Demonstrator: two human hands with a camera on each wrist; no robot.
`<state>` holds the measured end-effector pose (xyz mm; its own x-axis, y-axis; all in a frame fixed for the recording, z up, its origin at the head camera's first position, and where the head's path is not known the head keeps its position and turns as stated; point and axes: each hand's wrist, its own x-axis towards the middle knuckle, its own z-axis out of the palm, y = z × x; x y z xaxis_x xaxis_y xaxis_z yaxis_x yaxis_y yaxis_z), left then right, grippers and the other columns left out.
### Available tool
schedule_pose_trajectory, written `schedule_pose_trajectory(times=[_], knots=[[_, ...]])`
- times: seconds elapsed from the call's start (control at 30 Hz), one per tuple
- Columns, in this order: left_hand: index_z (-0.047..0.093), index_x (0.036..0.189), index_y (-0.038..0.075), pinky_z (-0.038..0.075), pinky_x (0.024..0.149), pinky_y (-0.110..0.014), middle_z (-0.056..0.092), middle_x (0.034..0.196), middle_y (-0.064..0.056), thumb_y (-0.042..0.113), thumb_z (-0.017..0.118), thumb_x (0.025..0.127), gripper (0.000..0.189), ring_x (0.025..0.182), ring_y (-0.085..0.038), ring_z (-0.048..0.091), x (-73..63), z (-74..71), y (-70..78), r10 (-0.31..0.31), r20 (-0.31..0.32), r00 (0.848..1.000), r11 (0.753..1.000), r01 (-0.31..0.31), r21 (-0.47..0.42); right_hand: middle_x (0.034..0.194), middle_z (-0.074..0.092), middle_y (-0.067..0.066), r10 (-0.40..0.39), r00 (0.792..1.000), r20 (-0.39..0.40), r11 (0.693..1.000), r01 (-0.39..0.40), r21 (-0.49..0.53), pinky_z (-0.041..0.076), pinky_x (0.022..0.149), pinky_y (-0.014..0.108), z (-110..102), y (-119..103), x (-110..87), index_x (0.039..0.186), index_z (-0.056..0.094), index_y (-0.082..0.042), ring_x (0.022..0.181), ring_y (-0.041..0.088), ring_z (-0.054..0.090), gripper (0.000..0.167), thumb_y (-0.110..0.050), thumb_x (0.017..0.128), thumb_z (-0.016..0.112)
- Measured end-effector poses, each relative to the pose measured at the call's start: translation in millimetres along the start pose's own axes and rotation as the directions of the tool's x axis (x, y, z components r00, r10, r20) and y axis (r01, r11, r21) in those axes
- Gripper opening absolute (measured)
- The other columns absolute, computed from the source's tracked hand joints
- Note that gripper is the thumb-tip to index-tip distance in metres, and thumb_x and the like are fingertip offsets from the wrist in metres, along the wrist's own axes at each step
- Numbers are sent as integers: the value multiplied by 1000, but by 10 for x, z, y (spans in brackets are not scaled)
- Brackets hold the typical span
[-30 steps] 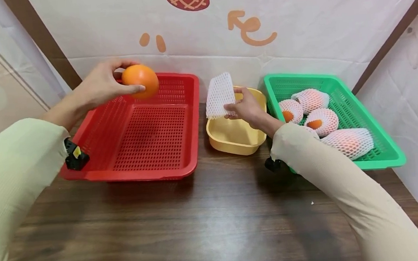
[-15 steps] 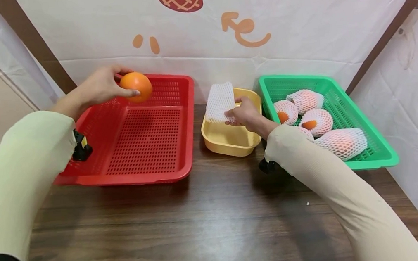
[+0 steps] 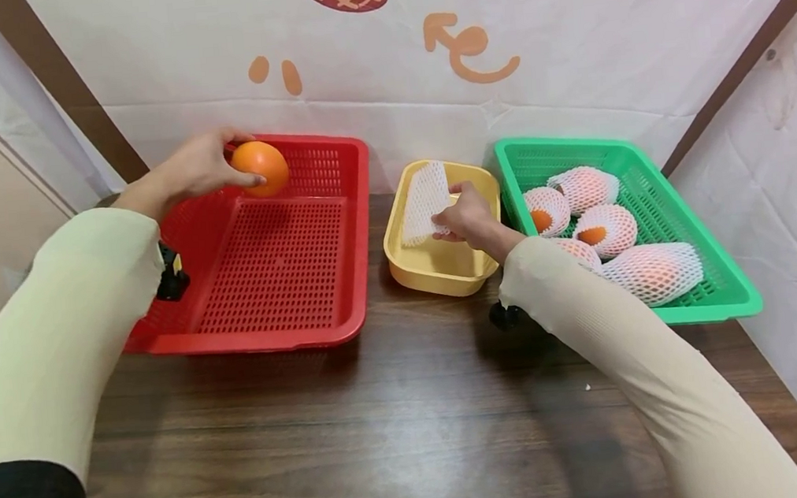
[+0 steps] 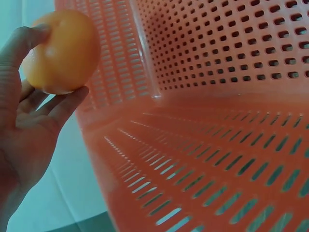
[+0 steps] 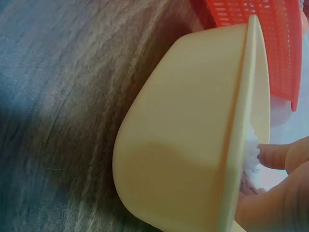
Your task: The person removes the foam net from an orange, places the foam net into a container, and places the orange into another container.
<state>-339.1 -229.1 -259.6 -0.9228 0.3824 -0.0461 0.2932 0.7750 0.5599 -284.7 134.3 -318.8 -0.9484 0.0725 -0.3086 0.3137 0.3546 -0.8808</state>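
An orange (image 3: 262, 168) is held between thumb and fingers of my left hand (image 3: 195, 168), over the back left part of the red basket (image 3: 366, 283). In the left wrist view the orange (image 4: 67, 50) has the thumb on top and fingertips beneath. My right hand (image 3: 470, 215) pinches a white foam net sleeve (image 3: 426, 199) by its near end, inside the yellow tub (image 3: 437, 281). From the right wrist, the tub's wall (image 5: 183, 125) hides most of the sleeve, and only the thumb and part of the hand (image 5: 280, 188) show.
On the right stands a green basket (image 3: 720, 260) with several net-wrapped orange fruits (image 3: 606, 229). A printed white cloth (image 3: 196, 45) hangs behind the baskets. The brown wooden table (image 3: 358, 434) extends in front, with a small white speck on it.
My right hand has lowered the foam net sleeve from above the tub's back rim down into the tub. The left hand has sunk slightly with the orange. The head view has shifted a little.
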Motion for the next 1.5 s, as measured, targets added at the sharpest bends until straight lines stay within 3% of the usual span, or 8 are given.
schedule_pose_trajectory(times=[0.27,0.37,0.6,0.67,0.87,0.93,1.2,1.5], knots=[[30,144,-7,37,97,-55,42,133,-30,30,70,87,78,112,-42,44,5,128,-81,-55,21,998,998,55,24,124,43,24,-24,999,-24,999,23,-22,55,75,42,-7,55,69,146,28,-18,76,32,66,76,9,85,64],[30,143,-7,37,97,-54,42,133,-29,27,70,88,76,111,-42,44,15,185,-98,-56,21,998,998,56,31,128,41,24,-12,1000,-23,998,11,-58,56,75,43,-1,80,80,146,30,-18,68,28,63,75,8,85,65],[28,143,-8,36,98,-56,40,134,-29,24,69,88,76,114,-43,41,34,312,-109,-83,3,997,996,83,17,94,51,13,46,995,-83,966,-66,-252,53,59,35,16,119,66,147,31,-22,49,19,50,73,-5,86,68],[28,143,-8,36,98,-57,40,134,-29,22,69,87,75,114,-43,40,21,325,-121,-94,-1,996,995,94,14,92,52,13,42,995,-90,952,-67,-298,51,58,35,20,120,56,147,30,-21,52,21,51,73,-8,86,69],[29,142,-8,36,98,-58,40,133,-30,19,70,86,74,114,-44,40,-2,341,-182,-104,8,995,994,104,26,120,53,15,1,994,-109,931,-41,-362,43,58,28,-14,106,27,146,31,-18,79,25,47,74,-9,84,69],[30,141,-9,35,98,-58,40,132,-31,17,71,85,74,113,-44,40,0,351,-207,-97,10,995,994,96,47,119,54,16,-9,994,-110,925,-33,-378,41,55,27,-35,104,19,146,32,-17,77,24,46,73,-10,83,69],[29,141,-11,30,100,-60,37,134,-33,4,68,83,72,115,-47,37,26,381,-264,-76,22,997,993,73,98,97,55,15,-31,998,-60,924,5,-381,36,45,26,-101,91,3,147,29,-12,45,15,37,74,-9,84,67],[30,137,-16,30,99,-60,33,130,-35,-1,64,78,69,114,-48,34,-8,366,-255,-63,2,998,986,62,157,64,43,5,-28,998,-48,926,8,-376,34,42,27,-161,-7,-23,148,25,-14,42,15,36,76,-14,85,68]])
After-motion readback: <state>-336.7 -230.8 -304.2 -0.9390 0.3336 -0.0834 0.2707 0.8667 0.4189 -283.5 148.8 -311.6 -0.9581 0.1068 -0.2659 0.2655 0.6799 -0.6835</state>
